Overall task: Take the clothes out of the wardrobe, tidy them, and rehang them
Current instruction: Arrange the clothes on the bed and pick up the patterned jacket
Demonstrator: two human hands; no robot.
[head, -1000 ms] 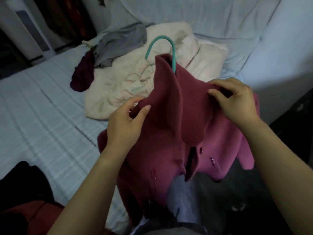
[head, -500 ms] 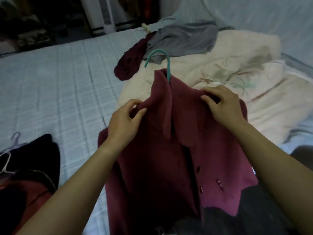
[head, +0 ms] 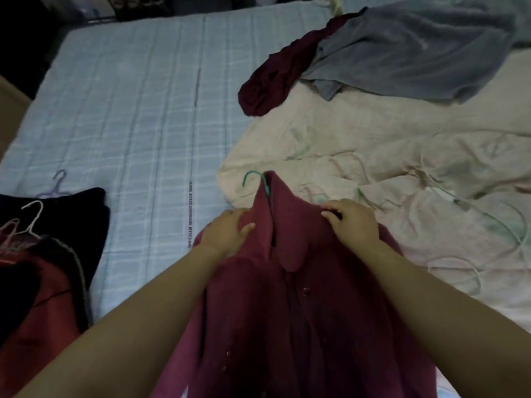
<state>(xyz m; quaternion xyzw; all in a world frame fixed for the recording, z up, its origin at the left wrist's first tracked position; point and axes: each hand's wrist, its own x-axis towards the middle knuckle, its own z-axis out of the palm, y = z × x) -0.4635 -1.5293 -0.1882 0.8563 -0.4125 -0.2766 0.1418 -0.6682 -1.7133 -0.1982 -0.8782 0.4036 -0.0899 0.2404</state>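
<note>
Head view, as I log it:
- Maroon coat (head: 301, 311): on a teal hanger (head: 254, 179), hook just beyond both grips.
- Left grip (head: 227, 234): pinching the coat's left shoulder.
- Right grip (head: 352, 222): fingers curled into its right shoulder.
- Beyond right grip: cream quilt (head: 373, 153), grey garment (head: 416, 53).
- Left of left grip: bed (head: 129, 110), dark clothes pile (head: 57, 239).

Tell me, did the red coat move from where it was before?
Yes. The red coat came down and nearer: its green hanger hook now sits at the near edge of the cream quilt, no longer up by the grey garment.
</note>
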